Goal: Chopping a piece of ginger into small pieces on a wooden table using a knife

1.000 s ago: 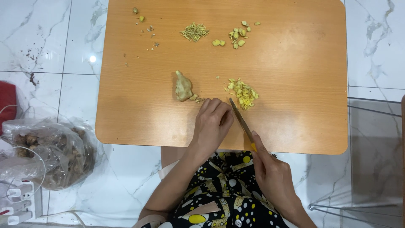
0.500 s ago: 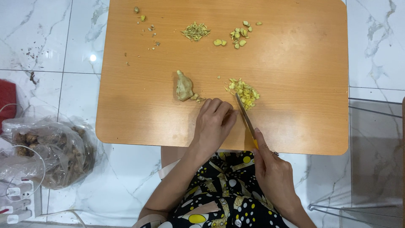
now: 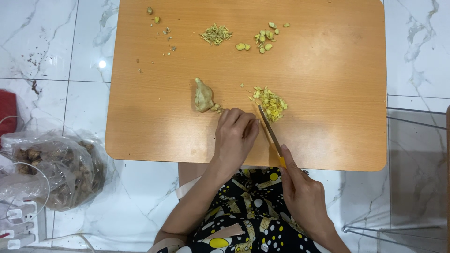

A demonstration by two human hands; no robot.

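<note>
On a low wooden table (image 3: 328,75) lies a knob of ginger (image 3: 203,96). My left hand (image 3: 235,136) rests on the table just right of it, fingers curled down over something I cannot make out. My right hand (image 3: 302,192) grips a yellow-handled knife (image 3: 270,129) whose blade tip sits at the edge of a pile of chopped ginger (image 3: 270,101). Farther back lie a heap of fine ginger shreds (image 3: 216,34) and a scatter of small ginger pieces (image 3: 262,40).
A clear plastic bag of ginger roots (image 3: 51,173) sits on the marble floor at the left, beside a white power strip (image 3: 21,225) and a red object (image 3: 7,112). A thin metal frame (image 3: 412,187) stands at the right. Peel scraps (image 3: 161,33) dot the table's far left.
The knife moved forward and right, from beside my left hand up to the chopped pile. My left hand stayed in place.
</note>
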